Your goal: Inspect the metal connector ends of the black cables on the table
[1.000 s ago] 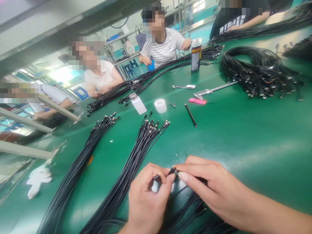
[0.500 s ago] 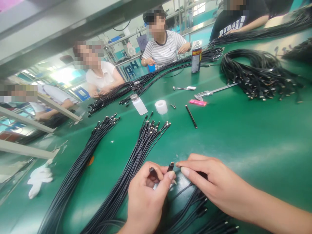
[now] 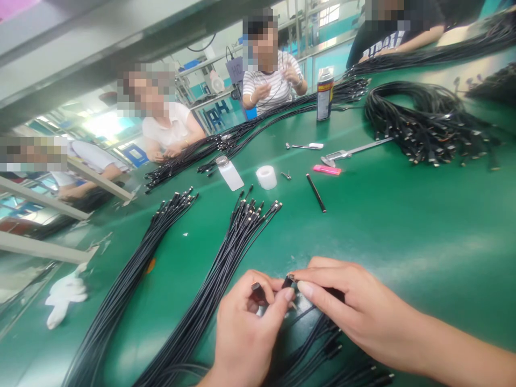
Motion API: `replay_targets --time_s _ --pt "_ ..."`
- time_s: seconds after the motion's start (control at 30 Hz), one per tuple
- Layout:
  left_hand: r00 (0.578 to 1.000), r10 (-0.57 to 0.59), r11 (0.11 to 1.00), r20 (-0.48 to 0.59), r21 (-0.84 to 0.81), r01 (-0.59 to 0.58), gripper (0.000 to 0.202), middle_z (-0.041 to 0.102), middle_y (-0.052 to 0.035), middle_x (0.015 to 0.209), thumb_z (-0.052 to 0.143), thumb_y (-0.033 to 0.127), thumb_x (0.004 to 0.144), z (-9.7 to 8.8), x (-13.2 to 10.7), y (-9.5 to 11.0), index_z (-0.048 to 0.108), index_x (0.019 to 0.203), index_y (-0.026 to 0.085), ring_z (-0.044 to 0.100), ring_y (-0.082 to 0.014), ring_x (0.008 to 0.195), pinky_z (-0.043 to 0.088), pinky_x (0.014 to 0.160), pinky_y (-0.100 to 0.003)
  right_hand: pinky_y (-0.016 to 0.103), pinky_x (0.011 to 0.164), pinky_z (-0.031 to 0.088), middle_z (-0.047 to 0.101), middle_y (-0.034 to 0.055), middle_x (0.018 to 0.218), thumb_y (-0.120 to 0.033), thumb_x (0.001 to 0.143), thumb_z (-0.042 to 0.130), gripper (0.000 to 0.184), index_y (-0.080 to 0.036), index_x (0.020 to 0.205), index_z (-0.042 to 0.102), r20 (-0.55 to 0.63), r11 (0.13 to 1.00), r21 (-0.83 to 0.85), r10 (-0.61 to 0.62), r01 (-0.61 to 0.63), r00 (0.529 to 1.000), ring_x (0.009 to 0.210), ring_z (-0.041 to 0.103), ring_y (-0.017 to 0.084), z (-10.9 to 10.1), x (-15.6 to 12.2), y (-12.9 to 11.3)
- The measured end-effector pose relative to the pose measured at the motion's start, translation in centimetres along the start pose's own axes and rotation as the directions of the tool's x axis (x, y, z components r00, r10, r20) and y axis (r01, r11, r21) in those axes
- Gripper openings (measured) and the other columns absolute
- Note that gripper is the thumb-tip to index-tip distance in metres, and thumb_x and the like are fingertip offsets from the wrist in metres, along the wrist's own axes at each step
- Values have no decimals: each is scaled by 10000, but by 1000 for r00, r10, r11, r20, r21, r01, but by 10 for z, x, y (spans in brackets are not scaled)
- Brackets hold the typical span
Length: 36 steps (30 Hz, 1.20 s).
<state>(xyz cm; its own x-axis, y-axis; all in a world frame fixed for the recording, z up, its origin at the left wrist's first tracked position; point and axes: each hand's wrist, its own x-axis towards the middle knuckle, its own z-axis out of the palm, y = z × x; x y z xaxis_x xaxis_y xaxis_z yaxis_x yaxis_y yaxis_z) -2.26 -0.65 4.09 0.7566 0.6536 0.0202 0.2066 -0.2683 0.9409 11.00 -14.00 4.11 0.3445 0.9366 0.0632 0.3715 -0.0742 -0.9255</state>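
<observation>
At six o'clock, the left hand (image 3: 245,328) is curling closed around a small black plastic plug (image 3: 258,292), while the right hand (image 3: 358,306) is gripping a black connector tip (image 3: 288,281) just beside it, though the view there looks too poor to be sure, and a long bundle of thin black cables (image 3: 209,279) is lying at seven o'clock on the green bench mat (image 3: 403,242)
</observation>
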Motion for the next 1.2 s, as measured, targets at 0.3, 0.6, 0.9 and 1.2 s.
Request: replay_targets --time_s 0.3,0.6,0.9,1.2 --pt "1000 18 999 -2 39 -18 273 683 -28 760 733 253 787 0 0 1 515 635 192 674 -179 768 532 659 -241 272 691 399 648 -11 824 -259 1035 406 330 -207 817 647 4 1000 -11 -3 3 1000 771 563 135 0 -1 1" --pt "999 -44 994 24 -100 46 266 675 -24 799 742 248 789 1 1 1 515 668 182 683 -161 683 570 662 -261 270 732 443 668 -6 871 -281 1020 430 274 -246 951 693 -103 1000 10 12 -11 995 819 595 147 2 2 7" --pt "988 -124 968 91 -209 141 193 696 -41 806 656 285 876 4 4 1 577 999 159 694 -174 696 585 661 -277 254 726 473 684 -17 933 -278 994 475 147 -247 1024 615 -175 996 72 73 -61 982 809 617 138 4 0 14" --pt "982 -94 984 163 -137 117 211 701 -33 745 588 312 930 1 5 2 635 1050 145 657 -149 662 550 673 -249 232 740 439 671 -30 828 -201 997 487 266 -250 863 711 -99 1000 7 -17 17 995 789 605 122 0 2 5"
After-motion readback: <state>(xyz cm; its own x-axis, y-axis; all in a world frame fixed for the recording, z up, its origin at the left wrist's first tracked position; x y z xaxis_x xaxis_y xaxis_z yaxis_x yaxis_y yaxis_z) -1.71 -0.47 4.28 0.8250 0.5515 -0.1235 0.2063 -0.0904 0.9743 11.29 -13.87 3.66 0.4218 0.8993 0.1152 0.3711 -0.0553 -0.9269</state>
